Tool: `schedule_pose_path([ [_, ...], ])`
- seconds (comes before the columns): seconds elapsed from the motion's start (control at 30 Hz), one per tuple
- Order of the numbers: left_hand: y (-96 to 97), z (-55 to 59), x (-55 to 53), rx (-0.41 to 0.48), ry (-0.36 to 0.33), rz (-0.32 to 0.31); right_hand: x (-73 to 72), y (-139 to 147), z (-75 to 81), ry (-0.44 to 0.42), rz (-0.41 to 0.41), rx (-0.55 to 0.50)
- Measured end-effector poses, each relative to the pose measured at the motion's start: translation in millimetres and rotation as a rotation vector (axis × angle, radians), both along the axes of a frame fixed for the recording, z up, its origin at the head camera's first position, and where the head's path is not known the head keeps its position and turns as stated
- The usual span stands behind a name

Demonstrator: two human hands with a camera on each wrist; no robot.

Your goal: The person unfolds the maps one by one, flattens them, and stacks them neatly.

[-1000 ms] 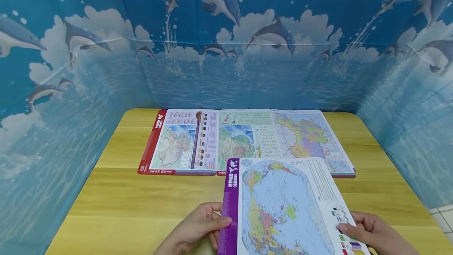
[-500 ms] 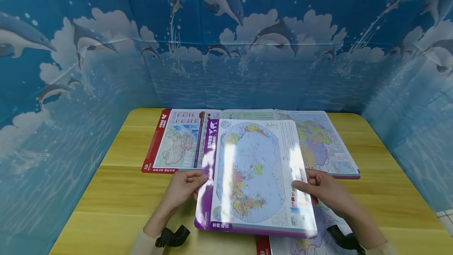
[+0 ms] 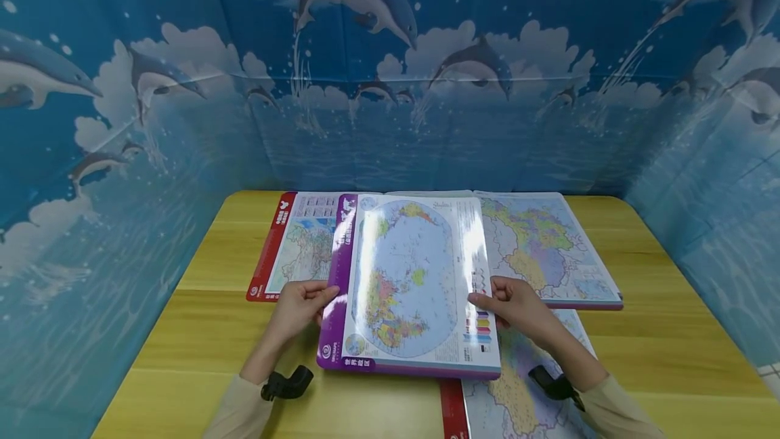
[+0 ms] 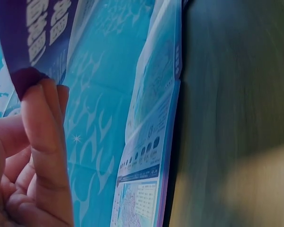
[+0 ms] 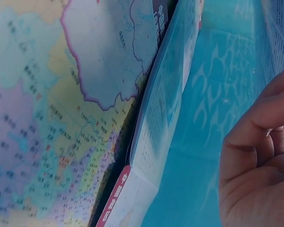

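Both hands hold a purple-edged world map sheet [image 3: 408, 283] by its two sides, above the table. My left hand [image 3: 298, 307] pinches the purple left border, thumb on top. In the left wrist view the fingers [image 4: 45, 137] grip the purple edge. On the white right side, my right hand [image 3: 514, 307] pinches the sheet with its thumb on top. The right wrist view shows that hand [image 5: 262, 151] with curled fingers. Underneath, the sheet overlaps a row of maps: a red-edged map [image 3: 305, 249] on the left and a colourful map [image 3: 536, 242] on the right.
Another red-edged map [image 3: 518, 391] lies at the front, partly under the right forearm. All of it rests on a yellow wood-grain table [image 3: 183, 330]. A blue dolphin-print curtain [image 3: 390, 134] stands behind and at both sides.
The held world map has moved up and left, away from the front right, over the back row. Both hands moved with it, and the front map has come into view.
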State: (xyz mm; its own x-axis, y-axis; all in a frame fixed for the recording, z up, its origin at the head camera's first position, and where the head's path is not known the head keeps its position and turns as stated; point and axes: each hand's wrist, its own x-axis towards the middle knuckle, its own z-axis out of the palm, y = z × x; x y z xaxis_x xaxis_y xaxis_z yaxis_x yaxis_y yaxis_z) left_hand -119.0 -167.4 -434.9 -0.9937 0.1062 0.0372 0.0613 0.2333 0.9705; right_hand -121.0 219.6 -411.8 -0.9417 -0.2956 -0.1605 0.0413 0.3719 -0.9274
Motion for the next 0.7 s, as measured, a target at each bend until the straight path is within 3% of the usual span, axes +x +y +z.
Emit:
schedule_pose_path([
  [0.27, -4.5, 1.6, -2.8, -0.002, 0.011, 0.015, -6.7, -4.2, -1.1, 0.035, -0.004, 0.017],
  [0.7, -13.3, 6.2, -5.1, 0.076, -0.031, -0.02, -10.7, 1.1, 1.1, 0.027, 0.081, -0.01],
])
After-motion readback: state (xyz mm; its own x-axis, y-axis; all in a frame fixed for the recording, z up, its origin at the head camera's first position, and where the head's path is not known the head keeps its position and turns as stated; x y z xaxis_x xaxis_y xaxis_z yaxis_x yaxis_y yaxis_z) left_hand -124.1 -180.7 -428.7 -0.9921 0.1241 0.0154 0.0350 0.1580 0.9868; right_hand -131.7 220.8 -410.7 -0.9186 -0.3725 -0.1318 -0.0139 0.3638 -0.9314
